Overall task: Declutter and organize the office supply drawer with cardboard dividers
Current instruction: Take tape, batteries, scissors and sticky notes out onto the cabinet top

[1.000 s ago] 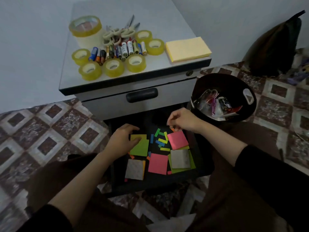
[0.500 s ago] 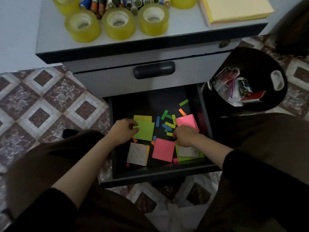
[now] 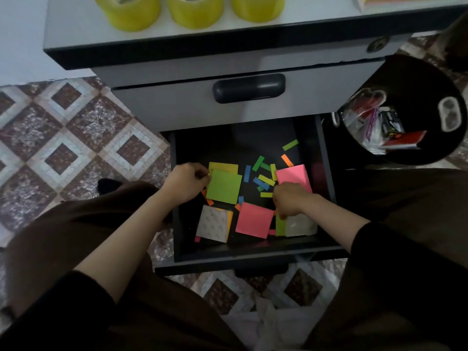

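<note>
the drawer (image 3: 253,253) stands pulled out toward the person, its long axis running front to back. its left wall is just beside the left hand (image 3: 187,183) and its right wall is near a pink pad (image 3: 293,174). pads and strips (image 3: 263,179) crowd the front half; behind them dark drawer floor shows up to the upper drawer with its handle (image 3: 249,87). the left hand's fingers curl on the left edge of a green pad (image 3: 224,186), which lies slightly turned over a yellow pad (image 3: 224,166). the right hand (image 3: 291,201) is curled knuckles-up, fingertips down at a white pad (image 3: 301,225) by the front right corner; whether it grips anything i cannot tell. a second pink pad (image 3: 254,220) lies tilted between the hands, near the front wall, with a grey pad (image 3: 212,224) left of it. the strips point every way. a bin (image 3: 417,79) stands beside the drawer's right side; tape rolls (image 3: 192,11) sit near the cabinet top's front edge.
</note>
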Action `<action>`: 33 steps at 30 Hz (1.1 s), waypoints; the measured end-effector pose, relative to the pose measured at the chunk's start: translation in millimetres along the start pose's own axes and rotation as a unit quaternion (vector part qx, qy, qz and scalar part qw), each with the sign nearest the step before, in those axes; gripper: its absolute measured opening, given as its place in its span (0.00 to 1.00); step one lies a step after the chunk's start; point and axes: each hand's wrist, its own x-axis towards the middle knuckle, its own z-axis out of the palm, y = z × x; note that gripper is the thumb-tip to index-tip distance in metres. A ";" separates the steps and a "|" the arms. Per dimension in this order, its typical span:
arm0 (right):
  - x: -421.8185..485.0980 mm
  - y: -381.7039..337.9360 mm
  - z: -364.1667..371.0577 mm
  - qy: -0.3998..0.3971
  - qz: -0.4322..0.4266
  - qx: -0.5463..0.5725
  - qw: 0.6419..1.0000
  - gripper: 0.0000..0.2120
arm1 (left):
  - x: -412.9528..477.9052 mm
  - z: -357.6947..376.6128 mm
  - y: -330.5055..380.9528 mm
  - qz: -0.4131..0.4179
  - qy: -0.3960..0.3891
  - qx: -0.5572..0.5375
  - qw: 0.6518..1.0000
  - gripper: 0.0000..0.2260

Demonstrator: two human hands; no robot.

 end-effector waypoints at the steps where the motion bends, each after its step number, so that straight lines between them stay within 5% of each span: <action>1: 0.0 5.0 -3.3 -0.002 0.006 0.043 0.999 0.05 | 0.1 0.9 -0.2 0.002 -0.001 0.000 1.000 0.12; 6: -1.8 29.2 -25.2 0.080 0.019 0.230 0.970 0.10 | 1.0 7.9 0.7 0.014 -0.014 -0.009 1.000 0.13; 14: 0.7 35.0 -38.7 0.193 0.022 0.360 0.912 0.14 | 6.1 22.4 13.4 0.028 -0.035 0.009 0.999 0.13; 19: 3.3 27.5 -33.4 0.097 -0.001 0.517 0.851 0.10 | 12.4 30.8 20.2 0.029 -0.041 -0.010 0.999 0.12; 21: 6.8 22.0 -23.1 0.062 0.013 0.504 0.862 0.06 | 14.7 33.3 22.3 0.028 -0.045 -0.010 0.999 0.12; 24: 13.0 18.0 -5.0 0.060 0.032 0.379 0.923 0.24 | 16.7 36.1 22.4 0.021 -0.049 -0.006 0.999 0.12; 26: 14.7 15.1 4.5 0.073 0.018 0.327 0.942 0.23 | 18.0 38.3 21.9 0.016 -0.055 -0.006 0.998 0.13; 30: 18.6 8.6 11.1 0.171 -0.010 0.380 0.909 0.08 | 18.8 44.5 25.0 0.017 -0.067 0.001 0.998 0.13; 33: 22.5 7.6 4.4 0.178 0.001 0.413 0.893 0.08 | 19.0 48.1 28.0 0.015 -0.076 0.003 0.997 0.12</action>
